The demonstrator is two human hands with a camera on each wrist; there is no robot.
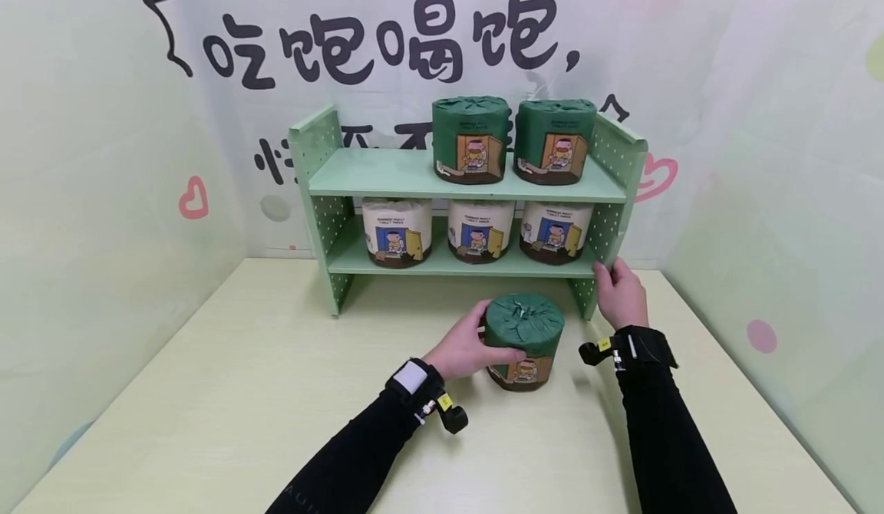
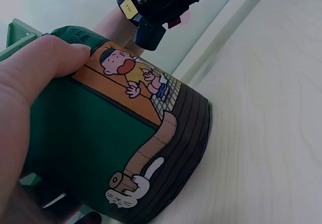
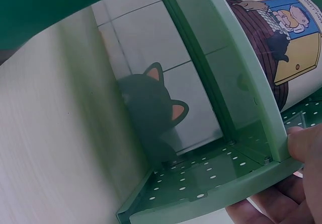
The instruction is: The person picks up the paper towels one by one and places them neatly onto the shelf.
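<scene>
My left hand (image 1: 466, 349) holds a green-wrapped toilet paper roll (image 1: 528, 326) in front of the shelf, thumb across its near side. In the left wrist view the thumb (image 2: 48, 63) presses beside the cartoon print on the roll (image 2: 90, 118). I cannot tell whether its base touches the table. The right hand (image 1: 621, 299) grips the right side panel of a pale green two-tier shelf (image 1: 387, 172), at the lower board's height. In the right wrist view the thumb lies inside the perforated panel (image 3: 211, 176) and the fingers curl round its outside.
Two green rolls, one of them the right-hand roll (image 1: 552, 142), stand on the upper tier towards the right. Three white-wrapped rolls, including the middle roll (image 1: 481, 230), stand on the lower tier. Printed cloth walls (image 1: 760, 153) enclose the pale table (image 1: 228, 391).
</scene>
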